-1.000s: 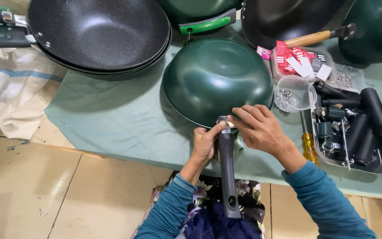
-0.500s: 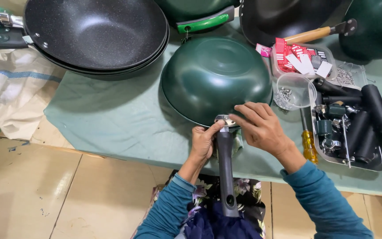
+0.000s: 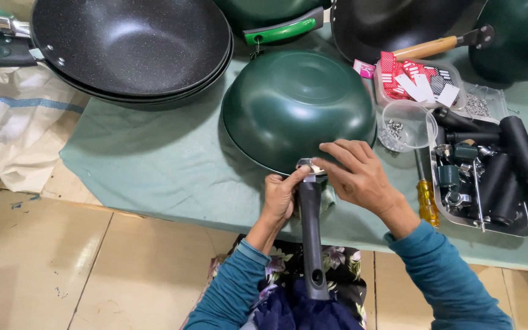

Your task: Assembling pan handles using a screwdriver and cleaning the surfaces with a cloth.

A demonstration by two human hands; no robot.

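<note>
Hands meet at the near rim of an upturned green pan that lies bottom-up on the desk, which is covered in pale green cloth. The left hand is closed around the top of a black handle, thumb pressed against the metal bracket where handle joins pan. The right hand is half open, its fingers curled down and pinching at that same joint; what the fingertips hold is too small to tell. The handle's long axis runs straight toward the person's lap, its free end with a hanging hole pointing at the body, its bracket end pointing away at the pan.

To the right, a clear plastic cup holds small screws, and a yellow-handled screwdriver lies beside a steel tray of more black handles. Behind the cup a clear box holds flat red and white packets. Black speckled pans are stacked at the far left.
</note>
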